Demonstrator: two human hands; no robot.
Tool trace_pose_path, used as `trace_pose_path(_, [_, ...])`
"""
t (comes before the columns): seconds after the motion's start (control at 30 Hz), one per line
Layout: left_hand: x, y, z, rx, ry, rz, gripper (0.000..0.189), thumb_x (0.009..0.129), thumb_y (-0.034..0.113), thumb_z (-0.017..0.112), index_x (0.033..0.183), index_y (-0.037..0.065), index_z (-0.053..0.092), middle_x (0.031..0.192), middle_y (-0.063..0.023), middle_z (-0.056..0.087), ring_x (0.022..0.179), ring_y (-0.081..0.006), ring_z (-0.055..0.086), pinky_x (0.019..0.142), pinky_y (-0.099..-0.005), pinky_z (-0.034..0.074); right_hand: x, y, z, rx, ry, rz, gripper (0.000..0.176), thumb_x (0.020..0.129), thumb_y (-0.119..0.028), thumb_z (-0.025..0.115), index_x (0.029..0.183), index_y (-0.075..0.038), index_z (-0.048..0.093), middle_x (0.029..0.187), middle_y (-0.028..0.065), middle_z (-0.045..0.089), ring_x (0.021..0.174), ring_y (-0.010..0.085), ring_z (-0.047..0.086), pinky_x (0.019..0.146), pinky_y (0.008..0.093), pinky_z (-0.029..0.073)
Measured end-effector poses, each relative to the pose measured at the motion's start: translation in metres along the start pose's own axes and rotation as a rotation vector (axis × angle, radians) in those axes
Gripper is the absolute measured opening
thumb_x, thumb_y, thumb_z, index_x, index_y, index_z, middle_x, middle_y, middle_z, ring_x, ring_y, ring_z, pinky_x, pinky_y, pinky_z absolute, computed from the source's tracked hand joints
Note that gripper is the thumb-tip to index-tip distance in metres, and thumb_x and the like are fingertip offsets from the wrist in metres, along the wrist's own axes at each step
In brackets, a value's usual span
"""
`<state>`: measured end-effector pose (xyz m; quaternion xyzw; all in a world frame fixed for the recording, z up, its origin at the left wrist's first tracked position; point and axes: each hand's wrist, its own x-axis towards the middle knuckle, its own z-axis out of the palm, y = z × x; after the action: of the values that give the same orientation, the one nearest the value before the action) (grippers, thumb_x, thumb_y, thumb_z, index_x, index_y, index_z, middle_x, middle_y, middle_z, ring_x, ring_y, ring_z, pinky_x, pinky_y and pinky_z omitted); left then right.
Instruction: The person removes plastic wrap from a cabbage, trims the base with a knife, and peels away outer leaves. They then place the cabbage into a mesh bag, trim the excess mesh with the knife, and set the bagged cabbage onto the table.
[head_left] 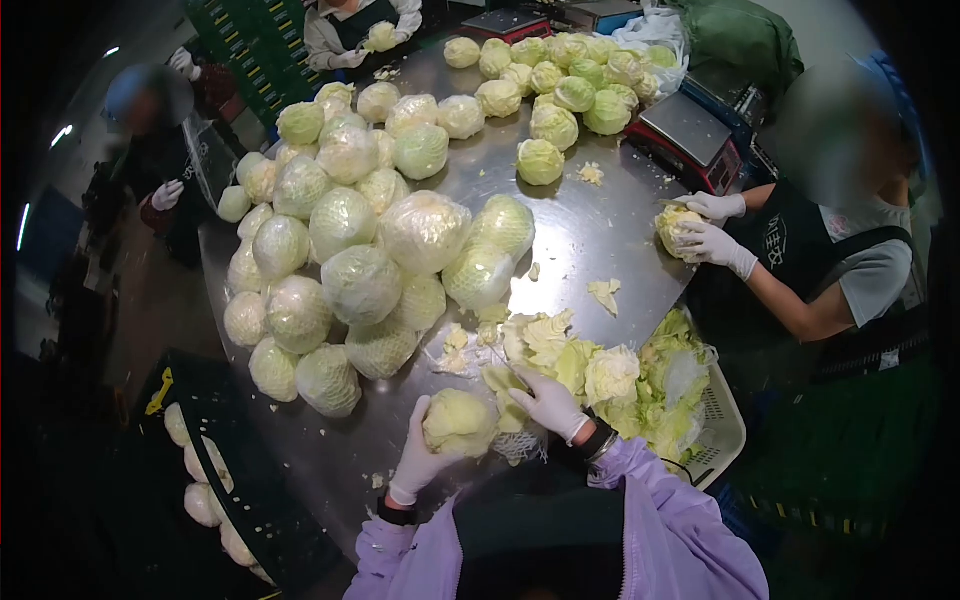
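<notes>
At the near edge of the metal table, my gloved left hand (pixel 422 455) is wrapped round the left side of a pale cabbage (pixel 460 423). My gloved right hand (pixel 548 402) is just right of that cabbage, its fingers on or beside a loose leaf (pixel 503 385); the contact is hard to make out. White netting (pixel 520 445) lies below the leaf. Beyond my right hand is a heap of loose leaves (pixel 545 340). A large pile of wrapped cabbages (pixel 345 220) stands on the left of the table.
Bare cabbages (pixel 575 95) sit at the far side, near a scale (pixel 685 130). A white basket (pixel 725 420) of leaves stands at the right edge. A co-worker's hands (pixel 715 230) hold a cabbage at right. Two more people stand beyond. A dark crate (pixel 250 480) is at left.
</notes>
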<state>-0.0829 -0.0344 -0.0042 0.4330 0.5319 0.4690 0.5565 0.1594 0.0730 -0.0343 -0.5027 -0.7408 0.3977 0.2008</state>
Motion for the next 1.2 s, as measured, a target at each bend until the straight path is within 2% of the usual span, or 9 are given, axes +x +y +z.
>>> trace_pose_path(0.2, [0.007,-0.022,-0.01,-0.295,0.304,-0.047,0.082,0.083,0.028,0.069,0.146,0.003,0.022,0.139,-0.0164,0.04,0.126,-0.0263,0.044,0.106,-0.0396,0.038,0.001,0.002,0.026,-0.11,-0.059,-0.048,0.042,0.09,-0.029,0.054,0.128,-0.01,0.053,0.126,0.0166,0.057,0.112,0.0328,0.057,0.091,0.0391,0.047])
trace_pose_path(0.4, [0.02,-0.044,-0.026,-1.013,0.13,-0.014,0.066,0.089,0.044,0.056,0.14,0.007,0.035,0.142,-0.0135,0.041,0.127,-0.0317,0.045,0.108,-0.0463,0.035,-0.053,0.054,-0.028,-0.075,0.235,0.078,0.034,0.086,-0.021,0.061,0.117,-0.007,0.062,0.114,0.0161,0.064,0.104,0.0306,0.063,0.089,0.0358,0.05])
trace_pose_path(0.43, [0.025,-0.038,-0.017,-0.337,0.115,0.1,0.062,0.091,0.044,0.052,0.139,0.009,0.036,0.141,-0.0118,0.043,0.128,-0.0304,0.043,0.109,-0.0456,0.035,-0.062,0.065,-0.037,-0.075,0.278,0.121,0.032,0.085,-0.019,0.062,0.114,-0.006,0.064,0.109,0.0164,0.066,0.101,0.0312,0.064,0.086,0.0352,0.051])
trace_pose_path(0.57, [0.046,-0.015,0.001,-0.761,-0.021,0.111,0.062,0.091,0.044,0.05,0.14,0.009,0.036,0.141,-0.0129,0.042,0.129,-0.0301,0.042,0.109,-0.0444,0.035,-0.081,0.07,-0.076,-0.162,0.333,0.234,0.031,0.085,-0.018,0.062,0.113,-0.005,0.064,0.105,0.0173,0.067,0.093,0.0314,0.066,0.082,0.0356,0.052])
trace_pose_path(0.67, [0.059,0.008,0.018,-1.203,-0.223,-0.117,0.065,0.092,0.043,0.051,0.142,0.006,0.032,0.142,-0.0144,0.041,0.131,-0.0302,0.04,0.11,-0.044,0.033,-0.08,0.033,-0.086,0.442,0.131,0.415,0.038,0.091,-0.019,0.057,0.128,-0.009,0.054,0.101,0.0127,0.069,0.073,0.022,0.066,0.065,0.0303,0.052])
trace_pose_path(0.83, [0.077,0.039,0.069,-0.793,-0.331,-0.193,0.064,0.098,0.046,0.039,0.145,0.005,0.027,0.145,-0.0164,0.035,0.134,-0.0295,0.034,0.111,-0.0436,0.029,-0.057,0.033,-0.034,1.427,-0.176,0.307,0.06,0.098,-0.043,0.046,0.145,-0.01,0.028,0.127,0.0094,0.055,0.074,0.0148,0.063,0.053,0.0252,0.049])
trace_pose_path(0.9, [0.084,0.039,0.07,-0.645,-0.355,-0.159,0.068,0.095,0.046,0.048,0.143,0.002,0.031,0.147,-0.0148,0.033,0.134,-0.0293,0.035,0.107,-0.046,0.034,-0.041,-0.002,-0.048,1.703,0.284,0.582,0.067,0.095,-0.056,0.04,0.143,-0.011,0.031,0.117,0.0062,0.057,0.077,0.0143,0.062,0.051,0.0252,0.048])
trace_pose_path(1.13, [0.116,-0.01,0.069,1.16,-0.003,0.091,0.077,0.084,0.053,0.058,0.141,0.006,0.038,0.149,-0.0243,0.026,0.139,-0.0418,0.019,0.112,-0.052,0.017,0.02,0.062,-0.084,1.855,0.353,0.384,0.061,0.092,-0.056,0.048,0.134,-0.013,0.039,0.1,0.0039,0.054,0.059,0.0057,0.044,0.045,0.0164,0.038])
trace_pose_path(1.2, [0.126,-0.015,0.072,1.17,-0.007,0.075,0.08,0.082,0.055,0.059,0.142,0.007,0.037,0.149,-0.0245,0.026,0.139,-0.0436,0.017,0.112,-0.053,0.014,0.042,0.072,-0.091,1.83,0.45,0.302,0.061,0.092,-0.052,0.052,0.137,-0.013,0.036,0.118,0.0097,0.055,0.06,0.0067,0.045,0.047,0.0163,0.041])
